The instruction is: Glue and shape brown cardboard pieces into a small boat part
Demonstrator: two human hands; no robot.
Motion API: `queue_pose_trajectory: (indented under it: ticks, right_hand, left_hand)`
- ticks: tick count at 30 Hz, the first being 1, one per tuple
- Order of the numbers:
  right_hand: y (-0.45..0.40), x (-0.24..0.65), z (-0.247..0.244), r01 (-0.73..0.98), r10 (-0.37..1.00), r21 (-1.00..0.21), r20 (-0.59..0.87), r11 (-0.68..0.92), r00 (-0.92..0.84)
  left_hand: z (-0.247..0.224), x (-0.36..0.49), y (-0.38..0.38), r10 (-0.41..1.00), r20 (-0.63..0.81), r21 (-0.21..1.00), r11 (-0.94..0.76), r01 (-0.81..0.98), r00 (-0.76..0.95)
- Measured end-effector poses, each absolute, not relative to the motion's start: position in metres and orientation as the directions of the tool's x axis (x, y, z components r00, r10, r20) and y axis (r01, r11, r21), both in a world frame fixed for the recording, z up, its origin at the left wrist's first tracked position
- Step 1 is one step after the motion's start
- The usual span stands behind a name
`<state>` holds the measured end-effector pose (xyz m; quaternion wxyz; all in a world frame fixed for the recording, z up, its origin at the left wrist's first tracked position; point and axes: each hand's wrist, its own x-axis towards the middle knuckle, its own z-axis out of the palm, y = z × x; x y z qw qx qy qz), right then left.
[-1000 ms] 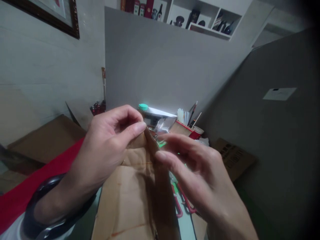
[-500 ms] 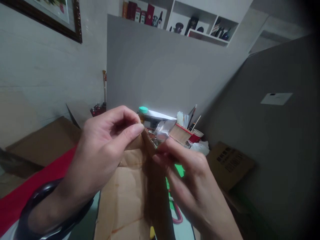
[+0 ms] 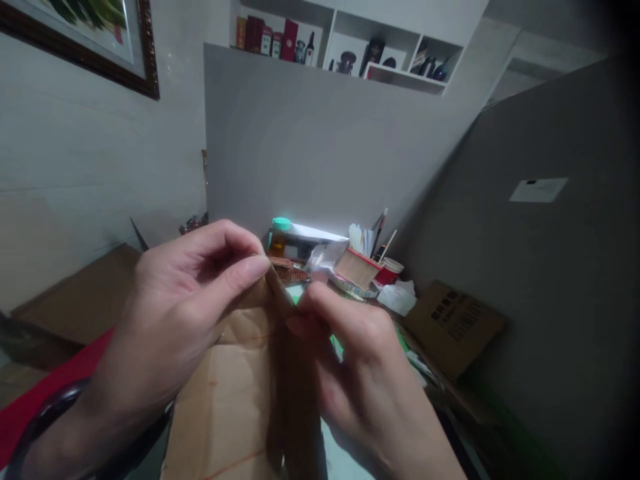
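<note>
A creased piece of brown cardboard [image 3: 225, 393] stretches from the bottom of the view up to my hands, with a fold running lengthwise and its right side in shadow. My left hand [image 3: 195, 300] pinches the far upper corner between thumb and index finger. Lower along that same edge, to the right, my right hand [image 3: 345, 347] grips the cardboard with curled fingers. A short strip of the edge shows between the two hands. The right fingertips are partly hidden. A dark bangle circles my left wrist, below a red sleeve.
Behind my hands stand a bottle with a green cap [image 3: 281, 233], a wooden holder [image 3: 358, 268] with pens, a red cup [image 3: 390, 270] and a crumpled white plastic bag [image 3: 399, 297]. A printed cardboard box [image 3: 453, 327] is at right, more cardboard [image 3: 80, 293] at left. A grey panel [image 3: 320, 147] rises behind.
Both hands and the cardboard have shifted left in the view, and the background has shifted slightly too. Both hands keep their hold on the edge. Red-handled scissors seen earlier at lower right are now hidden.
</note>
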<state>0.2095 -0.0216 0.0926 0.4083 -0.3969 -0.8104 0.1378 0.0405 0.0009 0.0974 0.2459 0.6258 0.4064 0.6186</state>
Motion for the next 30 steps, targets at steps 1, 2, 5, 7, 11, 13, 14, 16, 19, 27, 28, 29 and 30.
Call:
queue_pose_trajectory:
  ticks: [1,2,5,7,11,13,14,16,19,27,28,29,30]
  right_hand:
    - [-0.021,0.209,0.092,0.529,0.758,-0.551,0.550,0.645,-0.351]
    - [-0.021,0.209,0.092,0.528,0.761,-0.555,0.545,0.643,-0.353]
    - [-0.020,0.209,0.092,0.529,0.770,-0.565,0.530,0.633,-0.355]
    - [-0.020,0.209,0.092,0.531,0.773,-0.568,0.528,0.629,-0.351]
    - [-0.021,0.211,0.092,0.534,0.771,-0.562,0.524,0.632,-0.361]
    - [-0.022,0.212,0.093,0.551,0.778,-0.555,0.513,0.623,-0.364]
    - [-0.023,0.213,0.093,0.563,0.781,-0.548,0.510,0.619,-0.362]
    - [-0.024,0.215,0.094,0.588,0.787,-0.534,0.506,0.607,-0.354]
    - [-0.025,0.217,0.094,0.616,0.782,-0.503,0.519,0.606,-0.345]
    - [-0.020,0.213,0.089,0.622,0.777,-0.492,0.526,0.609,-0.345]
    - [-0.019,0.213,0.089,0.618,0.775,-0.493,0.530,0.612,-0.345]
    - [-0.018,0.212,0.088,0.616,0.771,-0.491,0.537,0.616,-0.343]
    - [-0.018,0.212,0.088,0.615,0.768,-0.489,0.544,0.618,-0.338]
  left_hand:
    - [0.097,0.040,0.001,0.818,0.567,0.816,-0.541,0.203,-0.094]
    - [0.097,0.040,0.001,0.823,0.559,0.821,-0.534,0.202,-0.097]
    - [0.096,0.041,0.001,0.828,0.552,0.825,-0.525,0.210,-0.096]
    - [0.096,0.041,0.000,0.833,0.545,0.829,-0.518,0.209,-0.094]
    - [0.096,0.042,-0.003,0.857,0.509,0.857,-0.496,0.143,-0.081]
    - [0.097,0.043,-0.005,0.862,0.501,0.863,-0.493,0.107,-0.070]
    - [0.097,0.044,-0.006,0.862,0.504,0.863,-0.498,0.091,-0.061]
    - [0.096,0.046,-0.006,0.856,0.515,0.856,-0.513,0.065,-0.030]
    - [0.095,0.047,-0.002,0.849,0.528,0.849,-0.527,0.041,-0.013]
    - [0.091,0.051,0.002,0.880,0.474,0.880,-0.472,0.047,-0.030]
    - [0.092,0.051,0.001,0.892,0.449,0.893,-0.448,0.032,-0.044]
    - [0.093,0.052,0.000,0.901,0.430,0.903,-0.429,0.021,-0.059]
    - [0.095,0.053,-0.001,0.904,0.421,0.907,-0.421,0.015,-0.070]
